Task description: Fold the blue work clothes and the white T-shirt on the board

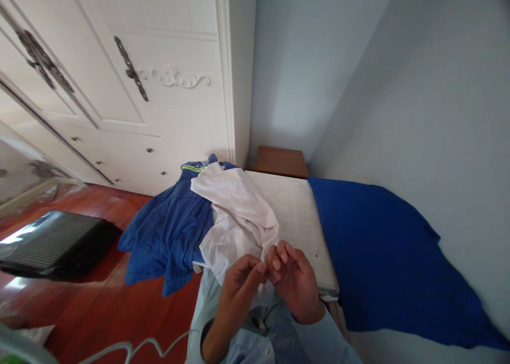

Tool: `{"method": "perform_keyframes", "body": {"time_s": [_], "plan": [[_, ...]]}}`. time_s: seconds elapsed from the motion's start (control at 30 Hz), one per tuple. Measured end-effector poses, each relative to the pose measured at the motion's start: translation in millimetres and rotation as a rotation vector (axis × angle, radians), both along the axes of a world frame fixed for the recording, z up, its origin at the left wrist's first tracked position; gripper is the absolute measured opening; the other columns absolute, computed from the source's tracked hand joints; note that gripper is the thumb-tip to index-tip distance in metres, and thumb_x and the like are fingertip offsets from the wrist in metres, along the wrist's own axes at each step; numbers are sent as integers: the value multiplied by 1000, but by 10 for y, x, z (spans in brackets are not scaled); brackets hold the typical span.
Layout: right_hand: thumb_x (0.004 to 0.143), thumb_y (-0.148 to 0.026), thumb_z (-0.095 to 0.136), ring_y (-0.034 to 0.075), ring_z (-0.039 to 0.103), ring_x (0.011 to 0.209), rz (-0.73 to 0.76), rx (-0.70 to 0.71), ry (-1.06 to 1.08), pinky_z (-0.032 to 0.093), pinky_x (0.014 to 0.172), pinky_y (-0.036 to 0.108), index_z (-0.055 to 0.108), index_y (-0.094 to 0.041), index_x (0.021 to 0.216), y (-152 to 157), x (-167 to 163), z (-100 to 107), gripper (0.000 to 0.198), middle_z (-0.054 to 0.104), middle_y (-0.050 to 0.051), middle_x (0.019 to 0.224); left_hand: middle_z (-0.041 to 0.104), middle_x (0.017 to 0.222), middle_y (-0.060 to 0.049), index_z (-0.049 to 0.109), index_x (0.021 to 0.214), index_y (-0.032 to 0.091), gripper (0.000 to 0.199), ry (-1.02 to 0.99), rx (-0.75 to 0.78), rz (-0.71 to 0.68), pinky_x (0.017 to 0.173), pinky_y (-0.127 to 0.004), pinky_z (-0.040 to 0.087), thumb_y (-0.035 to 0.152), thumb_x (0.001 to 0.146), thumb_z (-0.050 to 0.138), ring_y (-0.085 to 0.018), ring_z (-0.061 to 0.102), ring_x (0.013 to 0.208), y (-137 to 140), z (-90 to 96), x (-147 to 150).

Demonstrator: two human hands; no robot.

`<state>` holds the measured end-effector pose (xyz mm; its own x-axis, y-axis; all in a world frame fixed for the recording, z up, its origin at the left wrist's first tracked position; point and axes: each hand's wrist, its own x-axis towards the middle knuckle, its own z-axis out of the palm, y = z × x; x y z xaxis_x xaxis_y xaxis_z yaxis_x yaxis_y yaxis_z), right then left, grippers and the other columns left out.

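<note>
My left hand point(238, 289) is closed, thumb and index finger pinched together. Right beside it, my right hand point(297, 280) has its fingers curled, the tips meeting those of the left. Whatever is between the fingertips is too small to make out. Under and behind both hands lies a crumpled white garment point(239, 207), spread over the table and reaching down to my lap. Left of it, a dark blue garment point(171, 226) with a yellow-green stripe hangs over the table's edge.
The pale tabletop point(289, 202) has a blue cloth point(378, 247) draped over its right side by the wall. Behind stand a brown wooden piece of furniture point(281, 161) and a white wardrobe point(179, 50). A black suitcase-like object point(59, 242) lies on the red floor. A white coiled cable point(149, 341) is lower left.
</note>
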<state>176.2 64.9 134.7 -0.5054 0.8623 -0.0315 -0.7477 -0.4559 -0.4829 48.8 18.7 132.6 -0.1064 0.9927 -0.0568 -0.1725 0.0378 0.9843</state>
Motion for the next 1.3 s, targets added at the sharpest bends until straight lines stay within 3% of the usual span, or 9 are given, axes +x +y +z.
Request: {"method": "perform_keyframes", "body": {"time_s": [0.17, 0.43, 0.6, 0.7, 0.77, 0.87, 0.93, 1.1, 1.3], "plan": [[93, -54, 65, 11, 43, 54, -8, -50, -70, 45, 61, 25, 51, -21, 71, -8, -38, 2, 42, 45, -4, 64, 64, 67, -4, 66, 71, 16, 45, -5, -34, 20, 64, -27, 44, 59, 84, 71, -16, 57, 66, -10, -11, -57], [90, -49, 70, 9, 37, 52, -11, -130, -13, 43, 60, 24, 59, -20, 74, 0, -67, -47, 35, 43, -5, 63, 65, 79, -3, 69, 102, 17, 39, -78, -49, 72, 67, -28, 48, 50, 83, 76, -17, 60, 73, -12, -189, -113], [91, -48, 71, 9, 38, 52, 9, -133, 11, 44, 63, 24, 63, -20, 74, 18, -65, -101, 33, 46, -4, 63, 67, 84, -5, 71, 98, 17, 32, -128, -61, 87, 73, -28, 49, 43, 82, 79, -18, 63, 79, 10, -233, -120], [90, -49, 71, 9, 38, 52, 3, -121, -22, 41, 59, 24, 62, -20, 74, 27, -61, -144, 34, 47, -4, 62, 66, 81, -3, 72, 90, 16, 19, -289, -73, 88, 69, -26, 47, 30, 79, 80, -15, 61, 73, 18, -198, -135], [90, -50, 71, 9, 38, 51, -2, -114, -52, 39, 57, 24, 61, -20, 74, 26, -55, -177, 35, 46, -4, 62, 60, 72, 0, 67, 76, 16, 10, -535, -91, 65, 64, -24, 45, 19, 74, 77, -11, 56, 64, 27, -172, -155], [90, -51, 71, 10, 37, 51, -13, -121, -91, 37, 56, 24, 59, -20, 73, 13, -43, -223, 36, 45, -4, 62, 43, 61, 4, 49, 60, 16, 22, -1009, -156, 9, 55, -22, 39, 9, 66, 69, -7, 42, 51, 46, -140, -180], [90, -50, 71, 10, 36, 51, -13, -133, -101, 36, 56, 24, 59, -20, 73, 1, -34, -245, 36, 44, -4, 62, 33, 59, 6, 40, 60, 17, 28, -1207, -182, 2, 53, -21, 35, 6, 64, 66, -6, 37, 49, 56, -125, -176], [89, -49, 73, 11, 36, 54, 4, -157, -93, 36, 57, 25, 59, -21, 72, -13, -10, -236, 35, 41, -4, 62, 25, 62, 7, 32, 62, 18, 34, -1293, -184, 11, 54, -20, 34, 4, 62, 63, -5, 35, 49, 55, -112, -103], [89, -36, 70, 13, 29, 56, -118, -320, 149, 36, 54, 23, 45, -21, 66, 8, 3, -166, 37, 26, -6, 64, 32, 62, 6, 42, 63, 17, 26, -1346, -185, -12, 54, -22, 37, 2, 63, 62, -6, 38, 51, 54, -137, -102]]}}
